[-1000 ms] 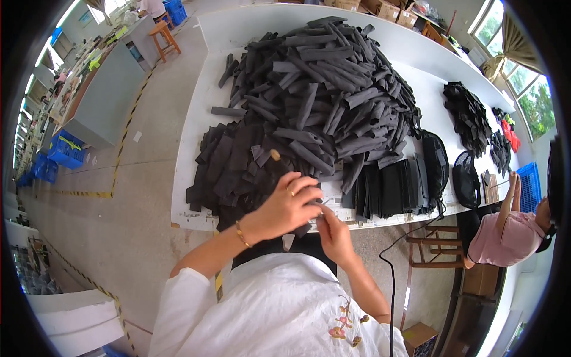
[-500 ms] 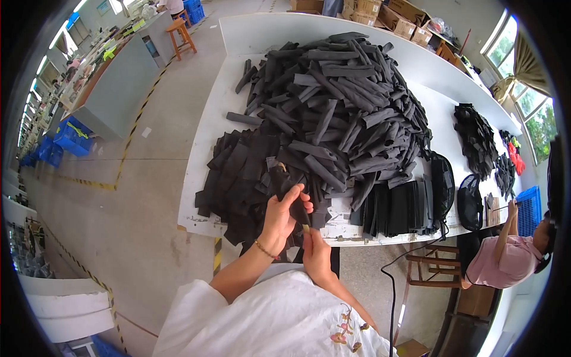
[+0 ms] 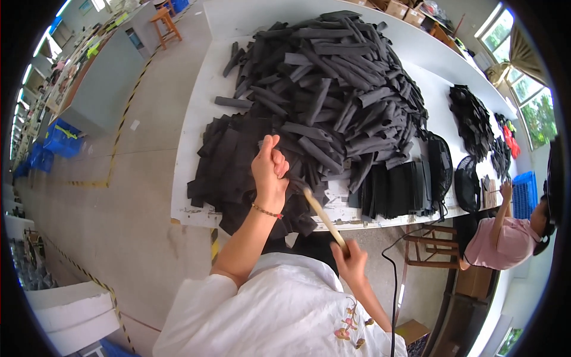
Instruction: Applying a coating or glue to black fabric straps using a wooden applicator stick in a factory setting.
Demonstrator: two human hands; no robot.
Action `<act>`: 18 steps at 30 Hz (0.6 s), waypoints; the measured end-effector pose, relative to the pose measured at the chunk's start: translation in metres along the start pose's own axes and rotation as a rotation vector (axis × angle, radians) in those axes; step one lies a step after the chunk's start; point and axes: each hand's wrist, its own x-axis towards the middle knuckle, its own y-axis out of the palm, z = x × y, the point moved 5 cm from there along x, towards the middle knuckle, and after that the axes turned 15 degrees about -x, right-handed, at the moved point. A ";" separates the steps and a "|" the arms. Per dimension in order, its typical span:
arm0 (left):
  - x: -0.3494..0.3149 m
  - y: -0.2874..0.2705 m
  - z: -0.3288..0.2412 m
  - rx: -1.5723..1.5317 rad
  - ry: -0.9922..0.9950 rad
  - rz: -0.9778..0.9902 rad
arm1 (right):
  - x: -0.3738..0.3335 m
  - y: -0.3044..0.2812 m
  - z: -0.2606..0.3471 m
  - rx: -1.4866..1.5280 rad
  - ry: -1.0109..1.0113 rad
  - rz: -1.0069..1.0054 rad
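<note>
My left hand (image 3: 270, 169), with a beaded bracelet at the wrist, is closed over the near edge of the pile. It grips a black fabric piece that mostly blends into the dark flat pieces (image 3: 229, 152) behind it. My right hand (image 3: 352, 262) is wrapped around the lower end of a pale wooden stick (image 3: 324, 217). The stick slants up and left, its far end reaching dark material beside my left hand; that contact is hard to make out. Beyond my hands lies a large heap of black rolled fabric tubes (image 3: 339, 89).
Black flat pieces (image 3: 395, 190) stand in a row on the white table (image 3: 199, 113), near two black mesh fans (image 3: 467, 184). A black cable (image 3: 389, 279) hangs off the front edge. To the right, a person in pink (image 3: 499, 238) works beside a wooden stool (image 3: 428, 247).
My right hand has moved down and right, and much more of the wooden stick now shows. My left hand has moved up and slightly left, away from the right one. The view has shifted slightly.
</note>
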 end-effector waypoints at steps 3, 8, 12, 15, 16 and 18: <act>-0.005 -0.004 0.013 -0.014 0.030 -0.087 | 0.053 0.017 0.053 0.277 -0.163 -0.267; -0.021 -0.001 0.029 0.198 -0.133 -0.006 | 0.101 0.017 0.061 0.691 -0.141 -0.243; -0.045 0.000 0.048 0.987 -0.102 0.824 | 0.105 -0.001 0.054 0.330 -0.225 -0.155; -0.075 -0.017 0.072 0.710 -0.727 0.699 | 0.101 -0.027 0.064 0.089 -0.382 -0.181; -0.077 -0.021 0.076 0.757 -0.682 0.738 | 0.104 -0.033 0.059 0.175 -0.370 -0.242; -0.088 -0.023 0.075 0.728 -0.648 0.708 | 0.116 -0.048 0.040 0.444 -0.058 -0.238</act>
